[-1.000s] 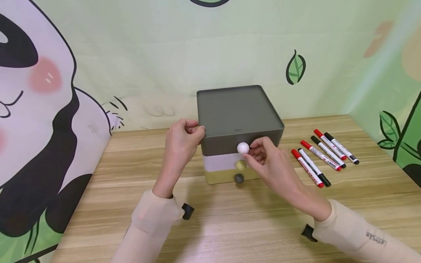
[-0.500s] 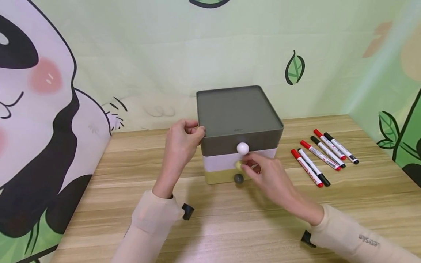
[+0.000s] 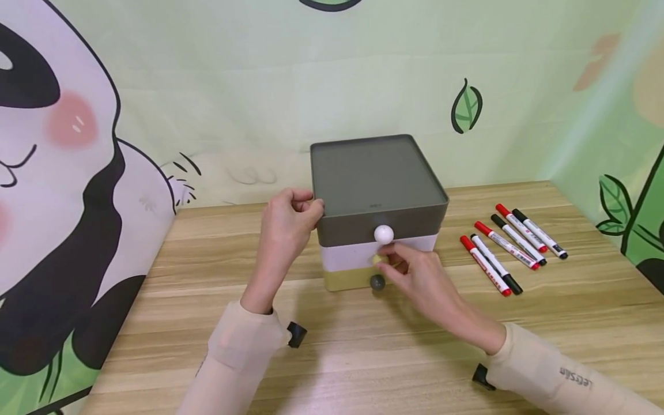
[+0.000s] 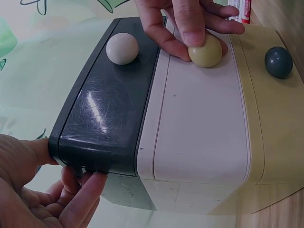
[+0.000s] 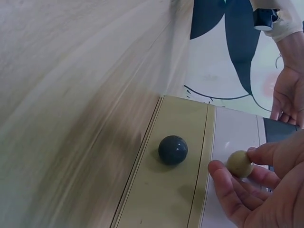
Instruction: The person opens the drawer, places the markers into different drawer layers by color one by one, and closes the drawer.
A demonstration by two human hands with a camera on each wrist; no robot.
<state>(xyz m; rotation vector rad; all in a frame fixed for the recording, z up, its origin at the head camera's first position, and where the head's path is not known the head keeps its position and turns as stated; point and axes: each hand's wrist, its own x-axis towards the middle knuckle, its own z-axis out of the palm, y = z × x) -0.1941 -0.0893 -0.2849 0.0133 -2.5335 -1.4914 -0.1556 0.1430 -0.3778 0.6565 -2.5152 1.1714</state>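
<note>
A small box of three stacked drawers stands on the table, with a dark grey top drawer [image 3: 347,230], a white middle drawer [image 3: 342,257] and a yellow bottom drawer [image 3: 344,279]. My left hand [image 3: 287,230] grips the box's upper front left corner, thumb on top. With thumb and fingers my right hand [image 3: 427,285] pinches the yellow knob [image 4: 205,51] of the middle drawer. Above it is the white knob [image 3: 384,234] and below it the dark knob [image 5: 173,150]. All drawers look closed.
Several red and black markers, among them a red-capped one [image 3: 485,265], lie on the wooden table [image 3: 207,323] right of the box. Behind stands a green wall cloth [image 3: 249,104] with a panda picture at the left.
My right hand has moved down from the white knob to the yellow knob and now pinches it. The left hand has kept its place at the corner.
</note>
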